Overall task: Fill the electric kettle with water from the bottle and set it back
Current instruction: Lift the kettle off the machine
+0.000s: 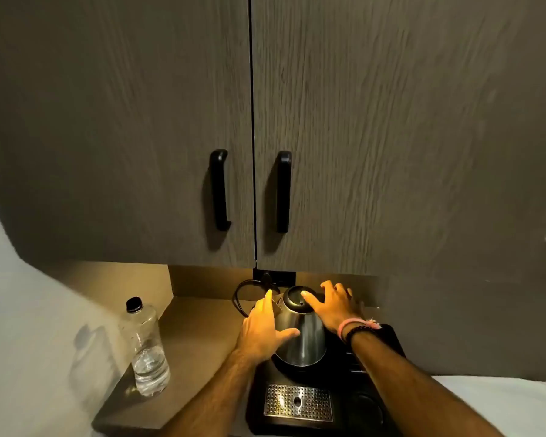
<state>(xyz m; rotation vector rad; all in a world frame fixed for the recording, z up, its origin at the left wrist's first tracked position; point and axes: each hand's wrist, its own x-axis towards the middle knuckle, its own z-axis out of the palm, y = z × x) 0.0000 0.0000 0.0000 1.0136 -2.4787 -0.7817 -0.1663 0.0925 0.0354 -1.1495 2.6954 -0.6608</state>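
A steel electric kettle (pixel 306 339) with a black lid stands on its round base on a black tray (pixel 300 424). My left hand (pixel 262 329) lies against the kettle's left side, fingers spread, thumb on its front. My right hand (pixel 331 305) rests at the top right of the kettle, its thumb on the lid and its fingers spread behind. A clear plastic water bottle (pixel 147 348) with a black cap stands upright on the counter to the left, capped and partly filled.
The brown counter (pixel 196 335) is a small niche under two dark wood cupboard doors with black handles (pixel 219 190). A black power cord (pixel 243 294) loops behind the kettle. The tray has a perforated metal drip grate (pixel 298 402). A white wall is at the left.
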